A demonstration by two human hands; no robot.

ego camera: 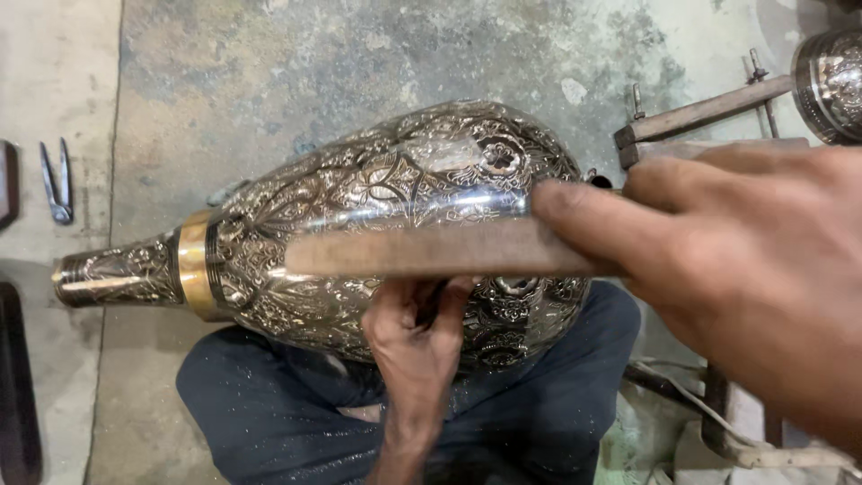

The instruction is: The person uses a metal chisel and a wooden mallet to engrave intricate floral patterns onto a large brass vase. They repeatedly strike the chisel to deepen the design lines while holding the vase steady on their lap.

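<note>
A large engraved silver-coloured metal vase (395, 193) lies on its side across my lap, its narrow neck (117, 274) with a brass band (193, 265) pointing left. My right hand (745, 269) comes in from the right and grips a flat wooden stick (422, 250), which lies lengthwise over the vase's belly. My left hand (415, 346) reaches up from below. It is closed on a small dark tool (432, 303) whose tip is pressed against the vase's surface under the stick.
Small metal snips (56, 180) lie on the concrete floor at far left, beside dark objects (18, 386) at the left edge. A wooden bar with bolts (700, 112) and another engraved metal piece (831, 81) sit at top right. My legs in dark trousers (269, 404) are underneath.
</note>
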